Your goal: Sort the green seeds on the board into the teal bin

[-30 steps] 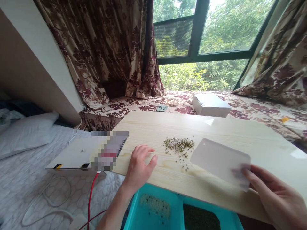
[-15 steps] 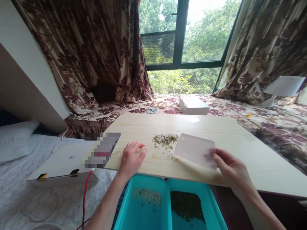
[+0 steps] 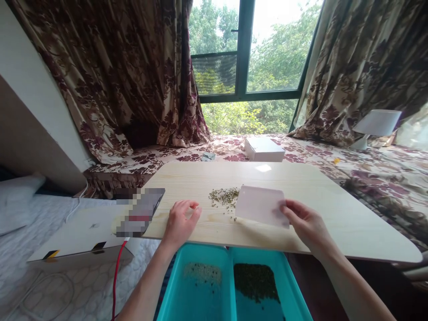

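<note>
My right hand [image 3: 306,223] pinches the right edge of a pale translucent plastic scraper [image 3: 261,204] and holds it tilted over the wooden tabletop [image 3: 341,214]. The scraper's left edge is at the right side of a loose scatter of small greenish-brown beans [image 3: 224,195], and may hide some of them. My left hand [image 3: 182,220] rests on the tabletop to the left of the beans, fingers loosely bent and thumb apart, with nothing visible in it. Below the table's near edge is a turquoise two-part tub [image 3: 232,285]. Pale grains [image 3: 203,273] lie in its left compartment, dark green beans [image 3: 256,281] in its right.
A phone-like device [image 3: 154,209], partly pixelated, lies at the table's left end with a red cable [image 3: 116,276]. Beside it a white box [image 3: 83,227] sits on the bed. Behind the table are another white box [image 3: 265,154] and a lamp [image 3: 377,125].
My right hand has brought the scraper slightly left, closer against the beans. My left hand stays in place. The whole view has turned a little to the right.
</note>
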Motion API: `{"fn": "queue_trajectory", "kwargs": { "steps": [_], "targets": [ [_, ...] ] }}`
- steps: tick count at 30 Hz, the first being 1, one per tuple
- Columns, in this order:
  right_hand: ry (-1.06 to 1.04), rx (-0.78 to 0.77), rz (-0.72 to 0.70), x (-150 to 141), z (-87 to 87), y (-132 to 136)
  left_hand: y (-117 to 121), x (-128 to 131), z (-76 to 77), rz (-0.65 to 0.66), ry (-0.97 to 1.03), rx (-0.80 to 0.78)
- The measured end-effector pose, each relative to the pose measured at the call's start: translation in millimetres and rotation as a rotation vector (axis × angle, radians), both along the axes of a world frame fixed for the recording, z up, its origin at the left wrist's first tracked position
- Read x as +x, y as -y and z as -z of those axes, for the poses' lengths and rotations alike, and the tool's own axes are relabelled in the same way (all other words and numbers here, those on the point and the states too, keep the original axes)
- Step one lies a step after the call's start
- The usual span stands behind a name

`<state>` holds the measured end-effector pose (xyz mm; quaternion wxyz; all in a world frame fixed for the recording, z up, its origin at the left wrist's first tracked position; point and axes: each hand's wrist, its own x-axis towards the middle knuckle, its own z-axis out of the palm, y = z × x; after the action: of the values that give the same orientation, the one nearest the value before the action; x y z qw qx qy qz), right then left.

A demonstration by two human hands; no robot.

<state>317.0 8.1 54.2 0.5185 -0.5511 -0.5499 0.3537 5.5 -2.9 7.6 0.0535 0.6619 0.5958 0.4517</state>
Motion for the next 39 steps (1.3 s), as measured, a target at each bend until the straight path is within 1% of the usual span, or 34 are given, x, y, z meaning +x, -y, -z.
{"fn": "queue_trajectory", "kwargs": {
  "steps": [6,11,18,23,27,33,39],
  "targets": [
    [0.009,-0.013,-0.014,2,1.6,0,0,0,0.2,-0.001,0.005,-0.008],
    [0.0,0.017,-0.017,4,4.6,-2,-1,0,0.6,-0.006,0.009,-0.005],
    [0.004,0.035,-0.085,2,7.1,-5,-2,-1,2.3,-0.001,0.013,-0.011],
    [0.01,0.039,-0.084,5,8.1,-8,-2,-1,2.8,0.001,0.013,-0.014],
    [-0.014,0.038,-0.09,2,7.6,-12,-2,-1,2.5,0.0,0.009,-0.011],
    [0.032,0.07,-0.131,-5,5.1,-14,-2,-1,2.5,0.001,0.014,-0.011],
    [0.04,0.038,-0.099,-1,2.8,-13,-1,0,1.3,0.005,0.018,-0.017]
  ]
}}
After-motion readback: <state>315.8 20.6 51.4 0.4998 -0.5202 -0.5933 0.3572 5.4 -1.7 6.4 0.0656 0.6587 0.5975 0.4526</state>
